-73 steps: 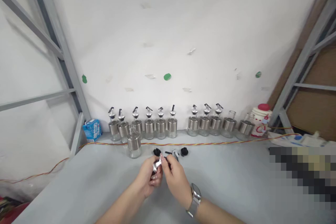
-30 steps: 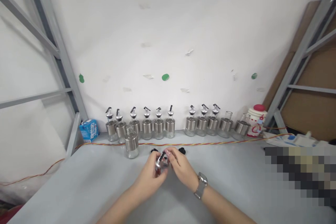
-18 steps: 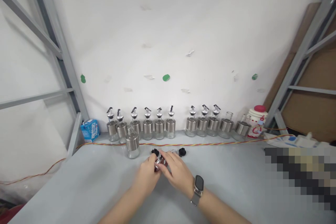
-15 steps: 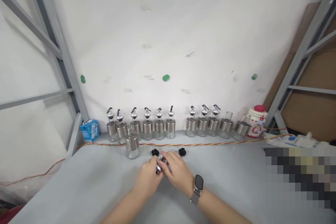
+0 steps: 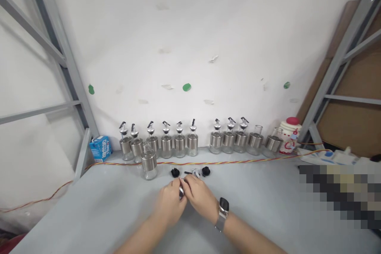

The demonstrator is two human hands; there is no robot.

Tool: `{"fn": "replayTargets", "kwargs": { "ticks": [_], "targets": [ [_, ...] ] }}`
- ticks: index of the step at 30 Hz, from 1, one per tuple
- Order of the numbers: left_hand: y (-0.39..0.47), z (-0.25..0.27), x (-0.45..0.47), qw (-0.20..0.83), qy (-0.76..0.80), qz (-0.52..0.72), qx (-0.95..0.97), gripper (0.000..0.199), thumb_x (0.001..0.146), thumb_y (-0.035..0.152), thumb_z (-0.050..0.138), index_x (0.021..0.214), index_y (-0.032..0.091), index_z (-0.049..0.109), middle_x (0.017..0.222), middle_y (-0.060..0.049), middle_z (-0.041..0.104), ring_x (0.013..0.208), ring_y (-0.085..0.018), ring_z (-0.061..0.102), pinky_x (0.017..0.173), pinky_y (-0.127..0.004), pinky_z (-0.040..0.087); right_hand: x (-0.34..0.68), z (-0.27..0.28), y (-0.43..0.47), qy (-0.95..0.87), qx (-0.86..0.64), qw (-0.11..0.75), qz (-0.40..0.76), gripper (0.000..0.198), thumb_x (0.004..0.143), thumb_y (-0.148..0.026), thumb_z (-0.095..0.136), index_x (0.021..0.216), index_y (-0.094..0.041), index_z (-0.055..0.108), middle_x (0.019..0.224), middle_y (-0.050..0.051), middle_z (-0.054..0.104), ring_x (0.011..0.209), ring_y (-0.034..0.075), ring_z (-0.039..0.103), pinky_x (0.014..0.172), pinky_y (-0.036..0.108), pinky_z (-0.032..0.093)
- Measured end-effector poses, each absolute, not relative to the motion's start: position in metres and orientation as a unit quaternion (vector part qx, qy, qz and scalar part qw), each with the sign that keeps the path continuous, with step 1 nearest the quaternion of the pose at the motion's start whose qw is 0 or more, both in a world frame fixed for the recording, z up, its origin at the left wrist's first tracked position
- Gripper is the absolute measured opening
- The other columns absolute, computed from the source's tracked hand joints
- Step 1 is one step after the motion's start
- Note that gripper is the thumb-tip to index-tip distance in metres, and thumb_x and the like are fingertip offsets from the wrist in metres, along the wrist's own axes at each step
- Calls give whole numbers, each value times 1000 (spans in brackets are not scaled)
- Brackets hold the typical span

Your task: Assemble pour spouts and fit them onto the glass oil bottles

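My left hand (image 5: 172, 202) is closed around a silver-and-black pour spout (image 5: 181, 193), most of it hidden by the fingers. Against it presses my right hand (image 5: 200, 196), fingers bent together at the top of the same spout; a watch (image 5: 223, 212) is on that wrist. Just beyond the hands lie a black stopper (image 5: 175, 172), a second black stopper (image 5: 206, 171), and a silver-and-black spout part (image 5: 195, 173) between them. An open glass bottle (image 5: 149, 162) with a steel band stands upright to the left.
Several banded bottles with spouts (image 5: 179, 143) line the wall; two spoutless bottles (image 5: 255, 143) stand at the right end. A twisted red-yellow wire (image 5: 214, 163) crosses the table (image 5: 98, 214). A blue carton (image 5: 101, 149), white-and-red jar (image 5: 290, 137) and power strip (image 5: 342, 156) are at the sides.
My right hand's fingers have drawn back and curled in towards the left hand, uncovering the spout part behind. The view has shifted slightly.
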State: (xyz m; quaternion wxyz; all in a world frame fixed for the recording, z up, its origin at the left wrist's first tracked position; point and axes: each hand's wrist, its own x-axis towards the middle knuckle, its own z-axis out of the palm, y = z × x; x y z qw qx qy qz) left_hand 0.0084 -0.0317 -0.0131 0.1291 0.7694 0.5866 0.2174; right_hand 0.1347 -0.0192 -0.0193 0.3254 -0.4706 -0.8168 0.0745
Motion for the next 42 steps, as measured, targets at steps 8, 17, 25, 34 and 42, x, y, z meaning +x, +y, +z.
{"fn": "replayTargets", "kwargs": {
  "ticks": [8,17,25,34,42],
  "targets": [
    [-30,-22,13,339,517,328,715,8,69,21,44,74,18,49,61,1,56,50,-13,50,47,-22,35,149,-12,-11,-848,-439,296,26,25,87,-31,35,74,-17,50,70,4,55,65,16,51,59,26,39],
    [-33,-23,18,458,475,388,644,4,60,17,50,57,16,47,51,5,42,50,-8,36,48,-20,27,150,-10,-13,-895,-361,251,-79,22,86,-30,37,80,-15,52,75,7,56,70,19,51,67,32,40],
    [-31,-20,20,468,484,406,619,9,55,15,49,52,17,41,48,6,34,49,-7,26,45,-20,22,147,-10,-11,-906,-312,240,-156,31,88,-21,27,75,-14,54,68,9,54,67,21,50,66,34,39],
    [-36,-24,18,421,474,370,679,10,59,13,45,52,18,39,52,5,35,52,-9,30,49,-21,24,151,-1,-14,-861,-368,348,-38,43,91,-21,15,69,-16,52,64,6,57,61,16,53,63,29,40],
    [-22,-17,8,244,560,359,706,24,72,36,46,57,18,46,51,4,43,49,-10,37,49,-21,25,171,1,4,-781,-497,373,71,32,90,-28,28,78,-17,56,73,5,60,70,16,56,65,26,41]
  ]
}}
